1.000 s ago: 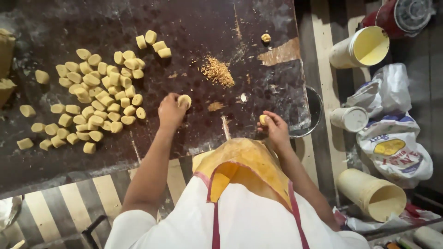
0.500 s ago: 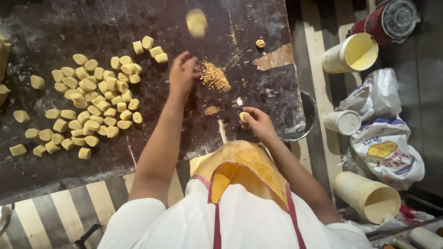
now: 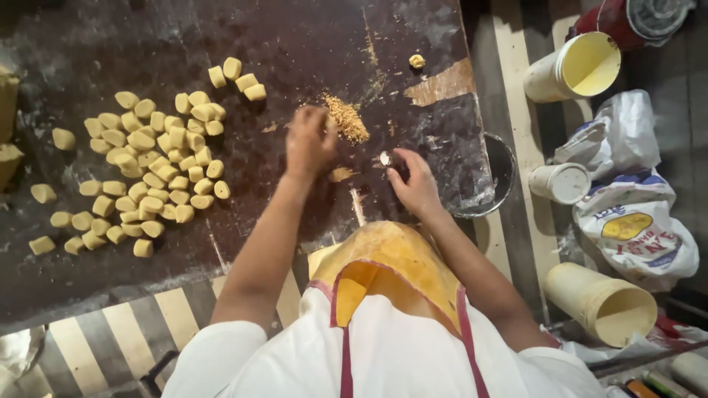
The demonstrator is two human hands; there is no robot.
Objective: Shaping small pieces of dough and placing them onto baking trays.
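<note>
**Q:** Where are your hands, and what do they hold?

**A:** My left hand (image 3: 310, 140) is curled, knuckles up, on the dark worktop (image 3: 110, 44), touching the edge of the small heap of golden crumbs (image 3: 346, 118). Whether it holds anything I cannot tell; the palm is hidden. My right hand (image 3: 415, 184) is half-closed, fingertips pinching a small pale bit (image 3: 384, 158) against the board, near the dark pan (image 3: 501, 173) at the table's edge.

**Q:** How would the dough handle?

**A:** The cut dough pieces (image 3: 147, 166), clustered well left of my hands, look soft, light and slightly tacky. I judge they dent easily, so they are best taken lightly by their sides with the fingertips. The crumbs are loose and only pinchable.

**Q:** What differs from half a second ago?

**A:** Then a piece was in the air above the board and my left hand was stretched forward, open. Now nothing is airborne, and that hand has drawn back beside the crumbs. My right hand has moved little.
</note>
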